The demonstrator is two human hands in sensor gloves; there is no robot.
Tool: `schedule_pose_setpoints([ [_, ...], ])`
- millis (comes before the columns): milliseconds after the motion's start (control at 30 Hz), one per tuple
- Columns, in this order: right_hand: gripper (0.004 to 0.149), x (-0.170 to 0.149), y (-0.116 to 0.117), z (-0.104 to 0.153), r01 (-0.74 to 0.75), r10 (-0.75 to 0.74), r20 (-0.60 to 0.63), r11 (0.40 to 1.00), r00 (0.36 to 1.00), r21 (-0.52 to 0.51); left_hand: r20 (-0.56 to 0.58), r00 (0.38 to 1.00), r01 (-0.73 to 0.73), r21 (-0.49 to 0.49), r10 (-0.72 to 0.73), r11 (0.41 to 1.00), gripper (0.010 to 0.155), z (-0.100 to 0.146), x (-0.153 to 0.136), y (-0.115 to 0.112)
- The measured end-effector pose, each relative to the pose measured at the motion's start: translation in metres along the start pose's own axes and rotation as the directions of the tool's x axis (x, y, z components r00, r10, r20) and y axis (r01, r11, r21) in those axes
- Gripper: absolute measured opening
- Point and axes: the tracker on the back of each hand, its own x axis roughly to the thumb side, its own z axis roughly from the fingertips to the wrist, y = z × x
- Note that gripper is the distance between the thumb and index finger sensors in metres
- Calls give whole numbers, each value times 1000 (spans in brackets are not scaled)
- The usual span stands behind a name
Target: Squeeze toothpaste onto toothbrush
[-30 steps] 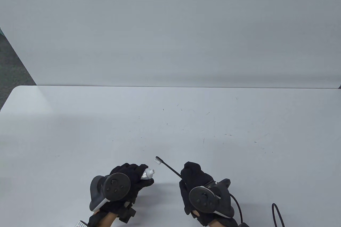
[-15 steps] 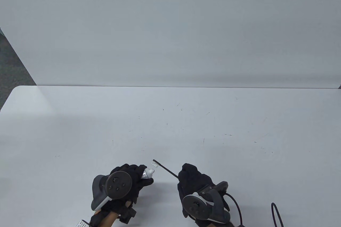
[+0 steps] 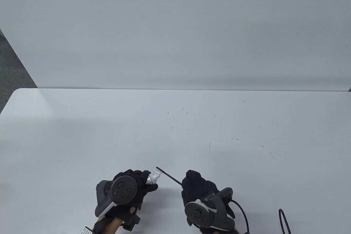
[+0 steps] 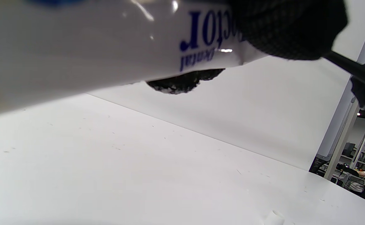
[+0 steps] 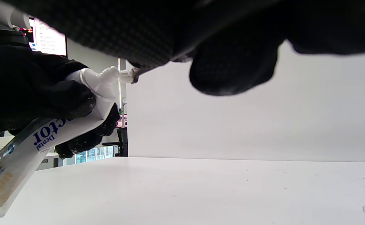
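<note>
A white toothpaste tube [image 3: 151, 179] is clamped in the left grip [image 3: 131, 187], nozzle at 1 o'clock against the bristles. The black toothbrush [image 3: 167, 175] is clamped in the right grip [image 3: 200, 190]. A black cable [image 3: 285, 221] is looped on the bench [image 3: 175, 124] at 4 o'clock.

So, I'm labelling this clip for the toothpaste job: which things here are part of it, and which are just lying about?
Part of the job:
- toothpaste tube, gripped by the left hand
- toothbrush, held by the right hand, bristles at the tube's nozzle

Just lying about:
- black cable on the table
</note>
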Motion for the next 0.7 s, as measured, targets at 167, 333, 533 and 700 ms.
schedule_pose_setpoints([
  [167, 39, 1, 0, 0, 2, -2, 3, 1000, 1000, 9, -25, 998, 55, 18, -54, 998, 70, 1, 1, 0],
  [333, 39, 0, 2, -1, 37, -36, -8, 998, 999, 42, -38, 987, 160, 59, -158, 985, 70, 3, 6, 1],
  [533, 38, -11, 5, -3, 225, -216, -94, 969, 972, 105, -62, 956, 291, 91, -287, 952, 70, 4, 11, 0],
  [700, 38, -22, 11, -6, 357, -332, -166, 922, 929, 153, -61, 903, 429, 124, -425, 895, 71, 4, 15, -3],
])
